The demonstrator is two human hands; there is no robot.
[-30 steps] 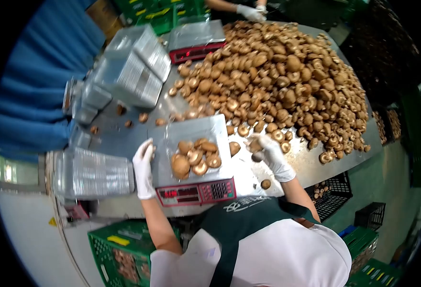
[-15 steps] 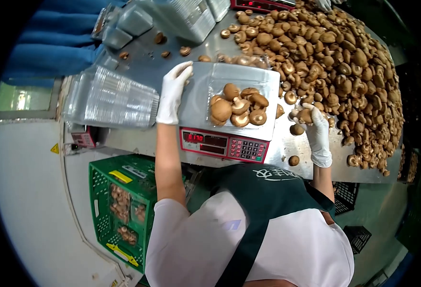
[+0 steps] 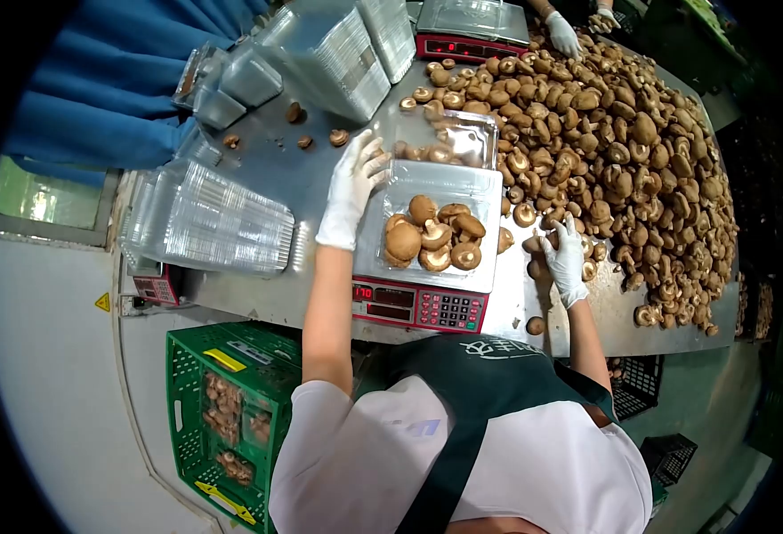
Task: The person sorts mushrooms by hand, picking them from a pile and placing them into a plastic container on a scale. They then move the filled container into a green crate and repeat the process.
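Observation:
My left hand [image 3: 353, 191], in a white glove, is over the left side of the digital scale [image 3: 369, 262] with its fingers apart and nothing visible in them. On the scale sits a clear plastic tray [image 3: 449, 182] holding several brown shiitake mushrooms [image 3: 434, 234]. My right hand [image 3: 567, 264], gloved too, is at the near-left edge of the mushroom pile [image 3: 623, 169]. Its fingers are spread beside a few loose mushrooms [image 3: 534, 243], and I see none gripped. Behind the scale lies a second clear tray [image 3: 472, 138] with mushrooms in it.
Stacked clear trays [image 3: 222, 218] stand at the left, with another stack [image 3: 334, 62] at the back. A second scale [image 3: 472, 40] and another person's gloved hand [image 3: 563, 36] are at the far side. A green crate [image 3: 231, 334] with packed mushrooms stands below the table at left.
My right hand has let go of the mushroom it held and lowered onto the loose ones. My left hand's fingers have spread. The view has shifted, showing more of the far side.

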